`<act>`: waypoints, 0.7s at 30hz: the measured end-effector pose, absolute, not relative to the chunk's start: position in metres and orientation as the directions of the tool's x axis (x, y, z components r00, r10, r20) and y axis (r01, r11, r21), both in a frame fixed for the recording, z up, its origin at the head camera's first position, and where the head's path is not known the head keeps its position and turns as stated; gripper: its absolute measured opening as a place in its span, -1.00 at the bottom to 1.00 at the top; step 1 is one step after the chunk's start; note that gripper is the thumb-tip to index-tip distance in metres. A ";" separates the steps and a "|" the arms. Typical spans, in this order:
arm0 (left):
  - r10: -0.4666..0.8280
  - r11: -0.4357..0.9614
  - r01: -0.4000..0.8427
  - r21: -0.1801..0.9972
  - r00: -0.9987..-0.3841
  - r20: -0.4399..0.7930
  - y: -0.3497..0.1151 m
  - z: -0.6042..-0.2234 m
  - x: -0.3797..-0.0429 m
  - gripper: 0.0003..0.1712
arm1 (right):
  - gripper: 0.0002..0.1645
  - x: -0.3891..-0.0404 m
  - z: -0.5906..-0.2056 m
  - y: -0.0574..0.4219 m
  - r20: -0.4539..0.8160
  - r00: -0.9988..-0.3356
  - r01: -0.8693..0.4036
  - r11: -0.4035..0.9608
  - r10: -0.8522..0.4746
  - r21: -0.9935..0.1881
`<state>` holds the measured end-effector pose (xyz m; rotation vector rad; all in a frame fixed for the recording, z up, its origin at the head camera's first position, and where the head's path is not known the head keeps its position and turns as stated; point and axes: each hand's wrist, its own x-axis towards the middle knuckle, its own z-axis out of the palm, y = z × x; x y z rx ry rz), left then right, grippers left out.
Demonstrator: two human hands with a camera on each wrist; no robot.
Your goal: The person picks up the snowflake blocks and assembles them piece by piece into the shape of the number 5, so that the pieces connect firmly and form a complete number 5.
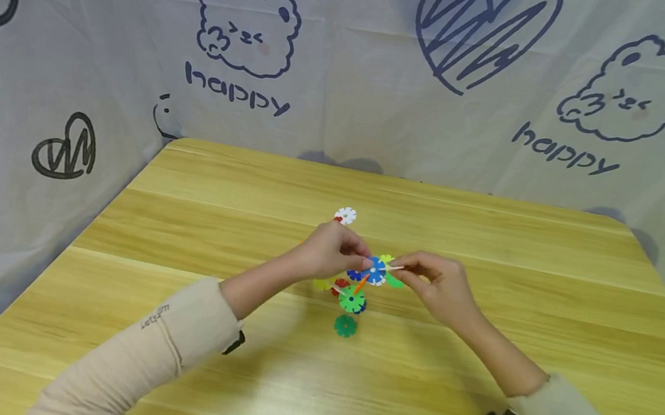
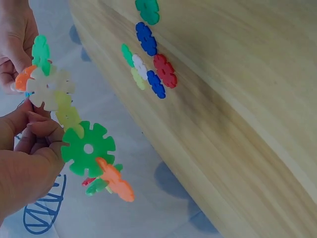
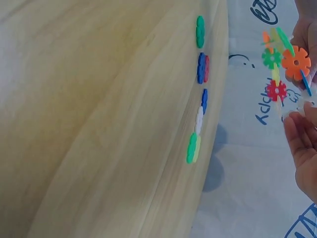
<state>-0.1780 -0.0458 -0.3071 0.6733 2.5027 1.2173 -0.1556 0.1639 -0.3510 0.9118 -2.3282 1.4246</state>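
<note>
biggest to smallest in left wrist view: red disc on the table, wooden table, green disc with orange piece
1. Wooden table
2. Green disc with orange piece
3. Red disc
Green seems nearer, so true sizes unsure.

Wooden table (image 1: 312,383) beside white cloth (image 1: 351,100) bearing drawn bears (image 1: 245,23) and hearts (image 1: 486,33)

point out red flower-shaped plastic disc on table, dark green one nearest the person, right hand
Red flower-shaped plastic disc (image 2: 167,73): left wrist view, face near its middle.
Dark green flower-shaped plastic disc (image 1: 345,329): head view, face near its middle.
Right hand (image 1: 443,288): head view, between thumb and wrist.
</note>
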 end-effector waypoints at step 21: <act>0.490 0.574 0.344 0.744 -0.871 0.025 -0.070 -0.324 -0.176 -0.85 | -0.75 -0.182 -0.399 0.177 0.117 -0.985 -0.171 0.603 -0.129 -0.779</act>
